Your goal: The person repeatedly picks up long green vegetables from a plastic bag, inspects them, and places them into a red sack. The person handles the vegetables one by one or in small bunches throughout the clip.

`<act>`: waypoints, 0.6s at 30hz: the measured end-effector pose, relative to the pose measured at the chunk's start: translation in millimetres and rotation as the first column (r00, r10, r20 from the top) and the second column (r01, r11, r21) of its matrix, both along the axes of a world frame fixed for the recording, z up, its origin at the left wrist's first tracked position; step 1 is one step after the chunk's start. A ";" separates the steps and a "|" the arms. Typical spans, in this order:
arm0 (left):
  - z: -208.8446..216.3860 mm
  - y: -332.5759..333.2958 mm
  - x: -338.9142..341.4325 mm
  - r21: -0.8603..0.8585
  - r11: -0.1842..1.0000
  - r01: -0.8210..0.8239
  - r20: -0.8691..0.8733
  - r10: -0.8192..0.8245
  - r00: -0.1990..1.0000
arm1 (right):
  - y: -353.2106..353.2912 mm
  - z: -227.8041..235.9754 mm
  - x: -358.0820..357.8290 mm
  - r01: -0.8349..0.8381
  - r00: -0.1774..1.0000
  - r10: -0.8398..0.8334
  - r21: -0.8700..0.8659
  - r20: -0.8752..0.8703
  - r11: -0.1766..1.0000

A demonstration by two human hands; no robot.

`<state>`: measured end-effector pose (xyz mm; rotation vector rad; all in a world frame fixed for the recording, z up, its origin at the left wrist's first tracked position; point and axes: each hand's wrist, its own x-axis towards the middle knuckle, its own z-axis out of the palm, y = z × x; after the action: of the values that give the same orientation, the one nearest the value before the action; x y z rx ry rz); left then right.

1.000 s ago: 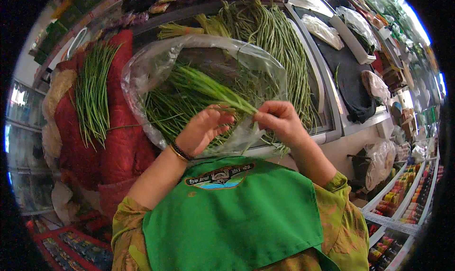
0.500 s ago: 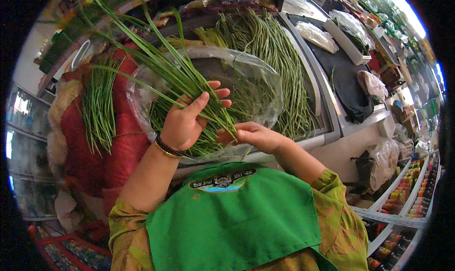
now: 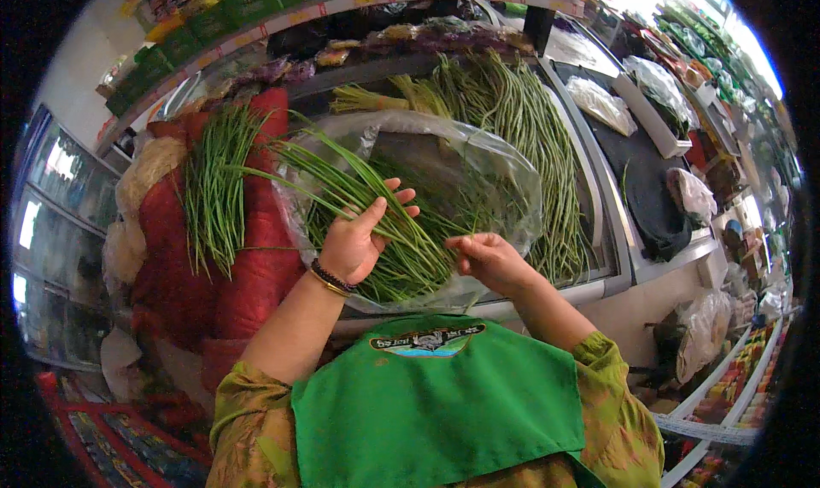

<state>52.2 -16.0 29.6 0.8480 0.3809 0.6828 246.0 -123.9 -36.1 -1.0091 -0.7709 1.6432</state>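
My left hand (image 3: 357,239) is closed loosely around a bunch of garlic chives (image 3: 416,236), with its thumb over the stalks and its fingertips showing beyond them. The leaves fan out toward the upper left. By the lower ends of the stalks, my right hand (image 3: 497,264) is pinched shut; whatever lies between its fingertips is too small to make out. Below both hands, a large clear plastic bag (image 3: 523,168) lies open with more chives (image 3: 400,285) inside. A separate pile of chives (image 3: 224,185) rests on red padded cloth (image 3: 175,270) at the left.
Long green beans (image 3: 542,159) lie to the right of the bag, with pale yellow-green stalks (image 3: 367,100) behind it. A metal-edged counter section (image 3: 619,232) continues right, holding bagged produce (image 3: 600,105). A shelf of green boxes (image 3: 252,11) runs along the back.
The held chives have come lower, over the bag. My right hand has moved off the stalk ends and drawn its fingers into a pinch. The view has shifted too.
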 end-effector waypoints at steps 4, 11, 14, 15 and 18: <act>-2.5 6.5 -6.6 0.033 0.999 -0.010 -0.013 0.010 1.000 | 2.8 6.2 17.9 -0.152 0.656 0.080 0.028 0.751 0.988; -18.9 7.4 -18.0 0.200 0.978 0.066 -0.132 -0.040 0.990 | 30.0 30.9 16.8 -0.006 -0.290 0.168 -0.177 0.942 0.984; -23.1 4.8 -22.1 0.323 0.942 0.096 -0.218 -0.024 0.976 | 36.4 44.2 12.6 -0.036 -0.193 0.011 -0.018 0.981 0.999; -24.8 3.6 -22.9 0.314 0.944 0.101 -0.245 -0.023 0.969 | 39.8 45.6 10.2 -0.069 -0.065 -0.129 0.124 0.990 0.990; -37.8 4.5 -26.3 0.343 0.927 0.152 -0.293 -0.048 0.955 | 54.1 59.1 -6.0 -0.047 0.381 -0.302 0.344 0.874 0.938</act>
<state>25.9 -11.5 -8.2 1.3171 0.4687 0.5438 240.0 -69.8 23.0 -1.7083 -1.5891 0.6072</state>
